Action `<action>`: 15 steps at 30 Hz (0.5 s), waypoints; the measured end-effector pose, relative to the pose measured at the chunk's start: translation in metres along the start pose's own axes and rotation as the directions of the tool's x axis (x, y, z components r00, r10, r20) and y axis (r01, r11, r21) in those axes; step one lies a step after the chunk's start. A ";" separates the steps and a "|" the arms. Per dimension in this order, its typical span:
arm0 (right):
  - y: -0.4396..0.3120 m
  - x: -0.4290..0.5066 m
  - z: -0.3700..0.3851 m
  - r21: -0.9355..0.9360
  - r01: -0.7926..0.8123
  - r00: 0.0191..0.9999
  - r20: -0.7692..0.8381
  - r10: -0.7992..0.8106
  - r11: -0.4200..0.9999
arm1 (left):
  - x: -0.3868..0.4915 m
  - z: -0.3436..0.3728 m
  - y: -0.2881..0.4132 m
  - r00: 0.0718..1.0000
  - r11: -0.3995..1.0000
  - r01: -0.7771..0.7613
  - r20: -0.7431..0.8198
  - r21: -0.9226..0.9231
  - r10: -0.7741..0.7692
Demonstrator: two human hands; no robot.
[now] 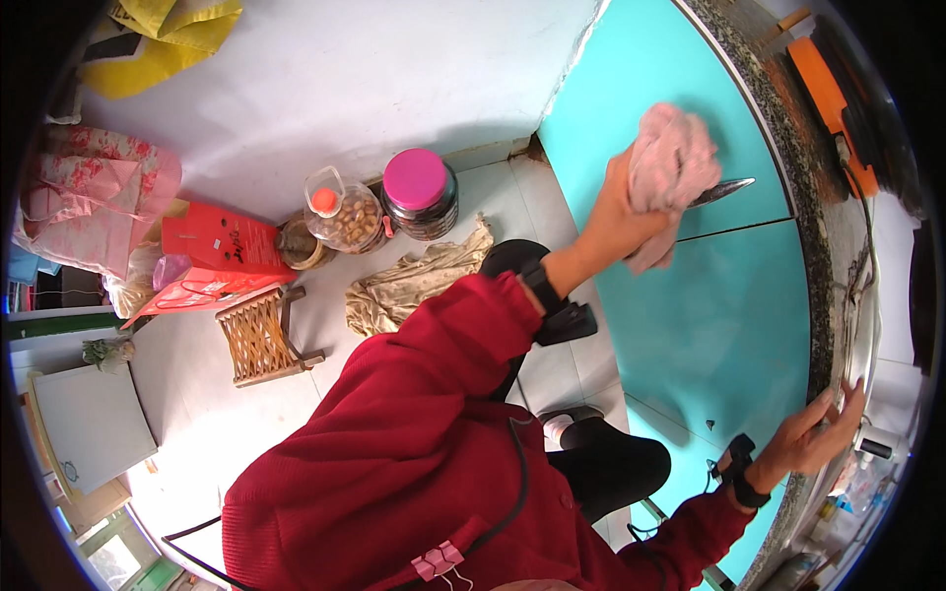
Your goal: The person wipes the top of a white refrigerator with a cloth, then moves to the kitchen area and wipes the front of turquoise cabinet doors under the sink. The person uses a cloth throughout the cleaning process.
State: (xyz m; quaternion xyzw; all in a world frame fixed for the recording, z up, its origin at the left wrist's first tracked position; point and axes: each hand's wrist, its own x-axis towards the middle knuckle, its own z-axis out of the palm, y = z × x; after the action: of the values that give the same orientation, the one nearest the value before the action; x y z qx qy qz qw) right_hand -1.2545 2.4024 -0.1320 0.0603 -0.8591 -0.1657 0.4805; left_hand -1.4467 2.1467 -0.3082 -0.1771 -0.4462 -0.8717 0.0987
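My left hand (628,203) grips a bunched pink cloth (672,159) against a teal cabinet door (658,81). A pointed metal handle (728,192) sticks out from beside the cloth; part of it is covered. Lower right, my right hand (809,432) is at the edge of the speckled stone countertop (820,318), with its fingers apart and nothing seen in it. Whether its palm touches the counter, I cannot tell. Each wrist wears a black strap with a small black device.
A pink-lidded jar (417,181), a jug of brown pieces (347,218) and a red bag (222,255) stand along the wall. On the floor are a crumpled patterned cloth (392,292) and a small wooden folding stool (259,340). A cable (872,273) runs along the counter.
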 end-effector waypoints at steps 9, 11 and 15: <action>0.052 0.014 -0.024 -0.108 -0.010 0.904 0.424 0.055 0.994 | 0.040 0.015 -0.151 0.931 0.799 -0.210 -0.133 0.563 0.339; 0.048 0.015 -0.023 -0.137 0.006 0.848 0.525 0.068 0.991 | 0.027 -0.003 -0.191 0.948 0.897 -0.001 -0.286 0.441 0.142; 0.037 0.019 -0.025 -0.081 -0.081 0.820 0.561 0.112 0.993 | 0.019 -0.023 -0.205 0.846 0.941 0.334 -0.456 0.047 -0.278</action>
State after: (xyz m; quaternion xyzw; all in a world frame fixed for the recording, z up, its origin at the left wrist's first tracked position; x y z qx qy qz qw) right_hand -1.2410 2.4262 -0.0918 -0.0477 -0.9599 -0.1745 0.2142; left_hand -1.5370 2.2473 -0.4647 0.1058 -0.4880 -0.8637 0.0680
